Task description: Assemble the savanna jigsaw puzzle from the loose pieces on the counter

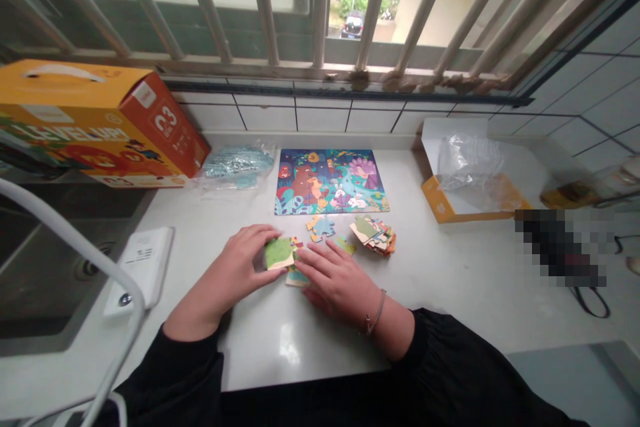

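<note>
My left hand (235,270) pinches a green puzzle piece (279,253) at its left edge, holding it against other joined pieces on the white counter (450,293). My right hand (336,278) lies flat, fingers stretched out, pressing on the small joined cluster (296,276) under it. Just beyond lie a loose blue-and-orange piece (321,227) and a heap of loose pieces (374,234). Farther back lies a finished colourful animal puzzle (330,181).
An orange puzzle box (95,121) stands at the back left, with a clear plastic bag (235,164) beside it. An open yellow-rimmed box lid (473,177) holding crumpled plastic sits at the right. A white device (141,265), a sink (35,267) and a white tube (75,243) are at left.
</note>
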### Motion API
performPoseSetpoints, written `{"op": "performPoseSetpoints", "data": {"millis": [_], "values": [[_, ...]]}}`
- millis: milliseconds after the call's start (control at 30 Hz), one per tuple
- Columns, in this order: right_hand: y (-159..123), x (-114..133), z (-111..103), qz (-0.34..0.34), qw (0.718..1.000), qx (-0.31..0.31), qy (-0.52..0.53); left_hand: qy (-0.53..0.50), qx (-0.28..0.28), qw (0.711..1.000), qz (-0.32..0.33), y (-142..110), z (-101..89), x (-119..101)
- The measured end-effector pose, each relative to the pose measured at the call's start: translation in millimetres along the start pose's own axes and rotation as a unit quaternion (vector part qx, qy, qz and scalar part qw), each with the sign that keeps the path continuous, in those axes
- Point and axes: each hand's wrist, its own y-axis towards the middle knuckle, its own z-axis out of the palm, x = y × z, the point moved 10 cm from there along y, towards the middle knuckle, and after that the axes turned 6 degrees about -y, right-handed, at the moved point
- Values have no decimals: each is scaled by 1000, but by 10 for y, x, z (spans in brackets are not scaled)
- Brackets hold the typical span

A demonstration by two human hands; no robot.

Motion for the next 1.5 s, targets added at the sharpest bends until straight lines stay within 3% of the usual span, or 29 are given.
{"op": "performPoseSetpoints", "data": {"millis": [133,233,300,367,533,633,767,833,900,1000,1133,1267,1400,1500], "values": [[6,62,50,-21,999,25,30,79,-73,988,-111,-79,-278,468],[15,53,-11,-16,999,13,34,113,-107,977,-149,-137,-379,585],[24,24,-48,-2,1000,11,22,103,-129,979,-119,-124,-399,446],[32,-19,-75,17,1000,10,-2,70,-114,989,-58,-71,-332,197],[22,-94,-104,47,998,-2,-46,10,43,997,60,15,112,-300],[4,-132,-108,64,997,-9,-53,25,53,997,54,20,193,-256],[4,-105,-96,50,998,1,-36,89,-13,996,-29,19,34,38],[12,-47,-83,24,1000,5,-16,108,-38,992,-47,11,-41,72],[14,17,-62,-5,1000,5,7,78,-32,996,-13,22,-29,-59],[3,80,-14,-31,999,6,31,-15,32,997,61,37,115,-382],[-10,100,65,-37,997,39,47,-46,69,994,75,47,221,-530],[-5,83,69,-26,997,61,47,10,29,998,48,57,179,-314],[9,52,40,-14,998,51,39,118,-73,989,-47,23,-2,101],[15,26,22,-7,998,42,34,164,-106,975,-108,-40,-73,332]]}}
